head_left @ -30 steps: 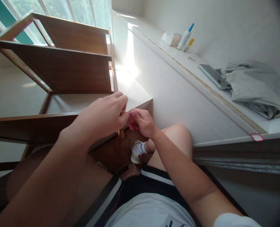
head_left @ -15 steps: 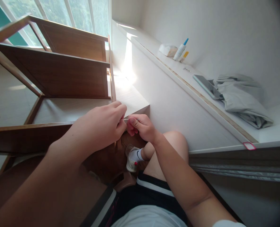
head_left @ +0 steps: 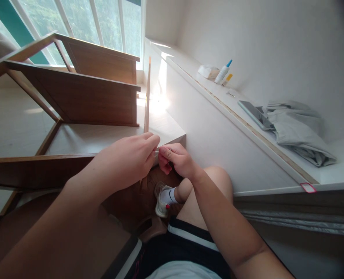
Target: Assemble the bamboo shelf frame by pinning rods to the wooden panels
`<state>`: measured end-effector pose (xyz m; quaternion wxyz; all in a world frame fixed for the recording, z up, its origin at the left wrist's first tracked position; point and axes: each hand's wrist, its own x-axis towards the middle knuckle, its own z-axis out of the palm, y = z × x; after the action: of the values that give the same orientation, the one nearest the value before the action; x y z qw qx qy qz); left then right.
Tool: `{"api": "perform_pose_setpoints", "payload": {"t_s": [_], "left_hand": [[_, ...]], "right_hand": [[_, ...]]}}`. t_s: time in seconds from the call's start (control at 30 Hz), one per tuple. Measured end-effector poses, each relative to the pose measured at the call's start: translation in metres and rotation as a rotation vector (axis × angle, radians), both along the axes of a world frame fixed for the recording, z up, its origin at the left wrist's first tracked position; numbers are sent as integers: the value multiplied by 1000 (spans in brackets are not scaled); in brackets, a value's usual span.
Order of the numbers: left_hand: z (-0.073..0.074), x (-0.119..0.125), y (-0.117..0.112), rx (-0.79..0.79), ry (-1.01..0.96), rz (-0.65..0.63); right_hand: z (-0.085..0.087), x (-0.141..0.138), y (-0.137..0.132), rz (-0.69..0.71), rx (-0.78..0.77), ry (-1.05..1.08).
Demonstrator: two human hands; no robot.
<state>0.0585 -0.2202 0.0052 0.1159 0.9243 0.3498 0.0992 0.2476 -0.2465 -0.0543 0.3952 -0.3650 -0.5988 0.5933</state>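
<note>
A brown wooden shelf unit [head_left: 81, 97] lies on its side in front of me, with a thin upright panel edge [head_left: 146, 100] rising beside a white board [head_left: 166, 130]. My left hand [head_left: 122, 164] and my right hand [head_left: 176, 159] meet at the near end of that panel. Both pinch a small thin metal piece [head_left: 157, 150] between their fingertips. Most of that piece is hidden by my fingers.
A long white ledge [head_left: 224, 112] runs along the wall on the right, carrying a white tube [head_left: 223, 72], a tablet [head_left: 254, 114] and folded grey cloth [head_left: 301, 130]. My bent knee [head_left: 215, 182] and a white shoe [head_left: 161, 197] are below my hands. Windows fill the far left.
The view has shifted slightly and my hands sit a little lower in it. Both hands keep the same pinch at the panel's near end.
</note>
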Motion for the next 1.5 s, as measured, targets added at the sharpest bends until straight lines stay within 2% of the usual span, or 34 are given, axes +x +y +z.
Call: {"api": "perform_pose_setpoints", "payload": {"t_s": [0.27,0.4,0.67,0.93,1.13,1.33,1.5], "left_hand": [[-1,-1,-1,-7,-15,10],[-1,0,-2,8,-15,20],[1,-1,-5,40,-3,38],[5,3,-8,53,-8,89],[4,3,-7,47,-6,91],[3,3,-7,47,-9,98],[4,2,-8,59,-2,107]], "right_hand": [[-5,0,-5,-54,63,14],[-14,3,-10,-149,115,5],[-18,8,-12,-277,292,-177],[-16,2,-12,-296,142,28],[-13,-4,-14,-311,17,61],[-11,-10,-13,-276,-143,192],[-5,-9,-15,-229,-209,243]]}}
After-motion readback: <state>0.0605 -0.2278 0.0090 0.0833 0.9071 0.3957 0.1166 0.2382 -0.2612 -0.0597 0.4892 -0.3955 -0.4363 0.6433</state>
